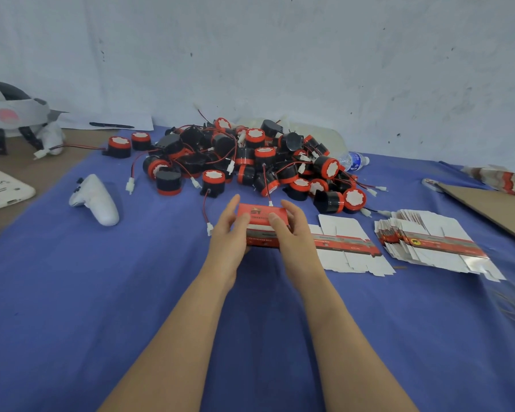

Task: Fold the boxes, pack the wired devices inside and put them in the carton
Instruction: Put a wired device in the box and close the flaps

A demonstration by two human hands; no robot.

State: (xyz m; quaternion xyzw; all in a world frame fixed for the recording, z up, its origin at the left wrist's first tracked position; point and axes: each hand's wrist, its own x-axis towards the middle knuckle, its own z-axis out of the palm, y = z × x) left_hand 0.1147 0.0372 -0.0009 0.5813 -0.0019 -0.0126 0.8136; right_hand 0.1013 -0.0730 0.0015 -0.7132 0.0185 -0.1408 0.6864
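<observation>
I hold a small red, white and grey box (260, 223) above the blue cloth (131, 292), in the middle of the view. My left hand (228, 230) grips its left end, thumb on top. My right hand (292, 230) grips its right end, fingers curled over the top. Behind the box lies a heap of black and red round wired devices (250, 156) with red-black leads and white plugs. One flat unfolded box (348, 245) lies just right of my right hand. A fanned stack of flat boxes (434, 242) lies further right.
A white game-style controller (97, 200) lies on the cloth at left. A brown cardboard sheet (494, 209) sits at the right edge, with more flat boxes (497, 179) behind it. A plastic water bottle (354, 160) lies behind the heap. A white headset (15, 114) and pen (110, 125) are at far left.
</observation>
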